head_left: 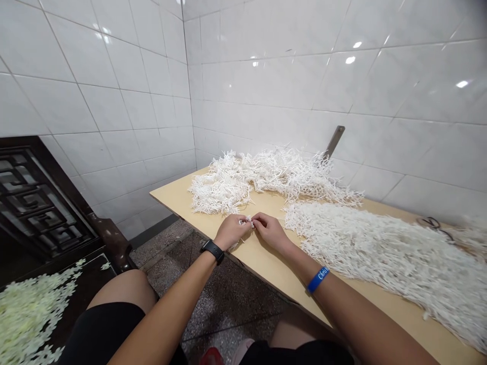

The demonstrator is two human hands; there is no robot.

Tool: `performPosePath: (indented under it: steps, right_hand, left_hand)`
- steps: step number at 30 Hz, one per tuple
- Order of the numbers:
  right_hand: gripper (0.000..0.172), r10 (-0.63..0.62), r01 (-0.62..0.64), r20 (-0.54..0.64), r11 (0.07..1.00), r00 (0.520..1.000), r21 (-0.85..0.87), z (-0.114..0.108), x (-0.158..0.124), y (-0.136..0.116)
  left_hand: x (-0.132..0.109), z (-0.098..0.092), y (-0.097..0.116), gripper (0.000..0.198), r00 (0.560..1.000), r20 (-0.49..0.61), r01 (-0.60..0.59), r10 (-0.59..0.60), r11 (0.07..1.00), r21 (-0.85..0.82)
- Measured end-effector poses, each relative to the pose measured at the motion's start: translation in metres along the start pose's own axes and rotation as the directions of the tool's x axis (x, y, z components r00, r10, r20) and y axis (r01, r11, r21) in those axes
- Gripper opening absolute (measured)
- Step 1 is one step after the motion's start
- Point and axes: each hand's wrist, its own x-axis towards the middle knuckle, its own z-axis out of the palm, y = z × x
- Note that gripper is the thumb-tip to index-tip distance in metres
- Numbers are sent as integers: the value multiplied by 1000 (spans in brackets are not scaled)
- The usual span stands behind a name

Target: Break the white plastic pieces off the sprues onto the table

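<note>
Here at the desk (173, 194) the left hand (231, 231) and right hand (269, 232) meet, fingers pinched on a small white piece (248, 221) before the stringy white pile (274, 173), where a light, close grip should spare tearing!

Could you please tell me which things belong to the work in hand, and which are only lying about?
Seemingly in the work:
left hand and right hand, pinching a small white stringy piece
tangled white stringy heap
flatter heap of white strands
light wood-coloured tabletop

Seemingly just lying about:
flat grey metal bar
thin, dark looped object, identity unclear
pale yellowish petal-like pieces
</note>
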Motion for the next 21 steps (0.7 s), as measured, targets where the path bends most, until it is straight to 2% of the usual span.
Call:
performPosePath:
  steps: [5,9,13,17,21]
  right_hand:
    - [20,48,-53,47,992,998,116,-1,0,3]
    - [18,56,-61,46,989,997,133,0,-1,3]
    - [26,21,-23,36,998,999,62,1,-1,-1]
    - [20,-29,28,-10,999,1000,-30,2,-2,-3]
    - [39,-37,38,26,999,999,-19,5,-2,-2]
  left_hand:
    - [4,3,-1,30,998,-48,34,-32,999,42]
    - [7,2,-2,32,997,-59,54,-56,998,-38]
    - [8,-2,-1,31,996,-37,74,-82,981,-180]
    - [3,-6,1,28,997,1,70,-71,969,-236]
    - [1,-8,1,27,999,-29,32,-38,984,-174]
